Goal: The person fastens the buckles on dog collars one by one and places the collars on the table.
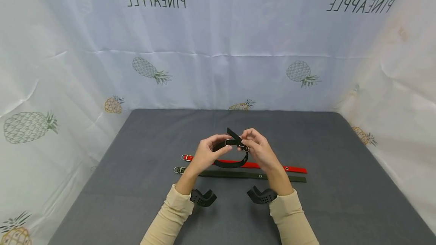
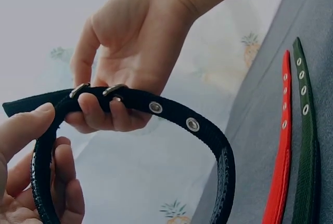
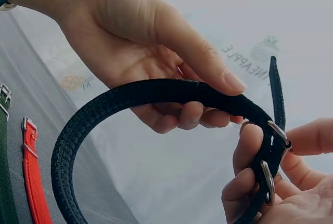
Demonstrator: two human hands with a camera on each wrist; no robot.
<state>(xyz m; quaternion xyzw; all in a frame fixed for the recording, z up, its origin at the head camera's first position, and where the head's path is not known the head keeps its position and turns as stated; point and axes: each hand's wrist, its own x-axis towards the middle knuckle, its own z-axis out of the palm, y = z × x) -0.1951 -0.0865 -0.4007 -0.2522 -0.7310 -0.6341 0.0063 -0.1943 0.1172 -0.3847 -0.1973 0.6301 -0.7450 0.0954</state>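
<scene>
Both hands hold a black webbing collar (image 1: 229, 163) bent into a loop above the grey table (image 1: 136, 184). My left hand (image 1: 206, 152) grips the left side of the loop, thumb on top of the strap (image 3: 130, 96). My right hand (image 1: 259, 150) pinches the collar at its metal buckle (image 1: 244, 146), and the strap's free end (image 1: 231, 132) sticks up past it. In the left wrist view the right hand (image 2: 135, 31) has fingers curled round the buckle (image 2: 114, 90), and eyelets show on the strap (image 2: 192, 125). The right wrist view shows the buckle (image 3: 268, 180) in the right hand (image 3: 260, 193).
A red collar (image 1: 272, 166) and a dark green collar (image 1: 238, 175) lie flat and parallel on the table under the hands, buckles at the left. Pineapple-print white cloth (image 1: 218, 48) walls the table at the back and both sides. Black wrist mounts (image 1: 202, 197) sit on both forearms.
</scene>
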